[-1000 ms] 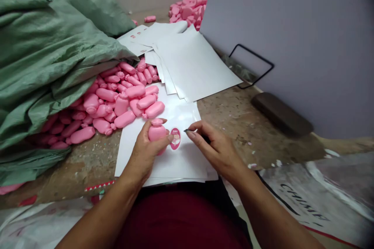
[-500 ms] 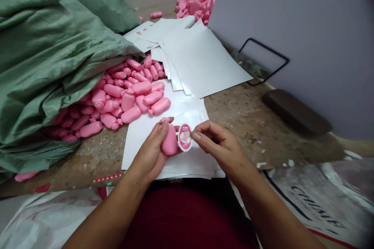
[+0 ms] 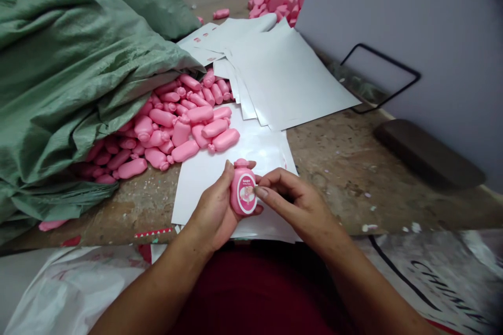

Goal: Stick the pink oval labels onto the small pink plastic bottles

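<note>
One pink plastic bottle (image 3: pixel 242 188) is gripped upright in the left hand (image 3: pixel 214 214), just above the white sheets (image 3: pixel 204 193). One oval label (image 3: pixel 247 194) is seated on the bottle, its edge touched by the narrowly pinched right hand (image 3: pixel 294 204), which partly hides it. Beyond the sheets, uncounted smooth pink bottles (image 3: pixel 181 133) are heaped, partly hidden under one woven green sack (image 3: pixel 78 78).
</note>
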Demonstrator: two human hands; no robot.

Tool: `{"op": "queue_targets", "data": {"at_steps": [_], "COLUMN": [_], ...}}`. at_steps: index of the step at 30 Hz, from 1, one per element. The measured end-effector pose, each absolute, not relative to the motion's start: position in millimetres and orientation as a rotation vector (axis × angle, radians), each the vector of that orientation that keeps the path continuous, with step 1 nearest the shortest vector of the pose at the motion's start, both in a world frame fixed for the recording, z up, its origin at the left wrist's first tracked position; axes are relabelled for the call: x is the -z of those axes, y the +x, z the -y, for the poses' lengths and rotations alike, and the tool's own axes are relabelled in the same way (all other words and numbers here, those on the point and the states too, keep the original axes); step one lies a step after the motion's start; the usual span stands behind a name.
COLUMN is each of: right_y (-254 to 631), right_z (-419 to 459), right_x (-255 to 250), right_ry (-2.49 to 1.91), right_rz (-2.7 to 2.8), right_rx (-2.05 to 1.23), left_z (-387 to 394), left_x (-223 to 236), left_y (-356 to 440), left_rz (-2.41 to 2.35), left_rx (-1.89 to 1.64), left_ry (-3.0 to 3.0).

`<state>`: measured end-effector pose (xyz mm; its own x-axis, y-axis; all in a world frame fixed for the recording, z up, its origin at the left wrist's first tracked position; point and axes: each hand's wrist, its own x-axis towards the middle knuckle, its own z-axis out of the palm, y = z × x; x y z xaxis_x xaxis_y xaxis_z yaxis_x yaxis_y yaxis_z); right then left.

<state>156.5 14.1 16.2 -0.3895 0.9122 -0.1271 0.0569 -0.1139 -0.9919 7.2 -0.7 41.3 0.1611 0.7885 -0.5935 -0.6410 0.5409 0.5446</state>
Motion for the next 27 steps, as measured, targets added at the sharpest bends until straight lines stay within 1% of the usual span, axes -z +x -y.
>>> {"op": "queue_targets", "data": {"at_steps": [20,24,27], "right_y": [155.9,156.8,160.7], "right_z": [-15.1,-14.1,-14.1], "right_x": [-10.2,-10.7,-12.6], "right_ry": [-1.128,-1.219,-1.245], "right_rz": [1.457,1.592,1.82], "right_rx": [-1.575,-1.395,-1.138], "left_z": [4.2,8.1,8.8], "left_x": [-36.4,-36.0,-36.9], "left_y": [7.8,6.8,6.9], "left_rz": [-0.933,-0.939,-0.983], "left_rx": [-1.065,-1.063,-1.091], "left_ry": [0.224,0.324,0.349]}}
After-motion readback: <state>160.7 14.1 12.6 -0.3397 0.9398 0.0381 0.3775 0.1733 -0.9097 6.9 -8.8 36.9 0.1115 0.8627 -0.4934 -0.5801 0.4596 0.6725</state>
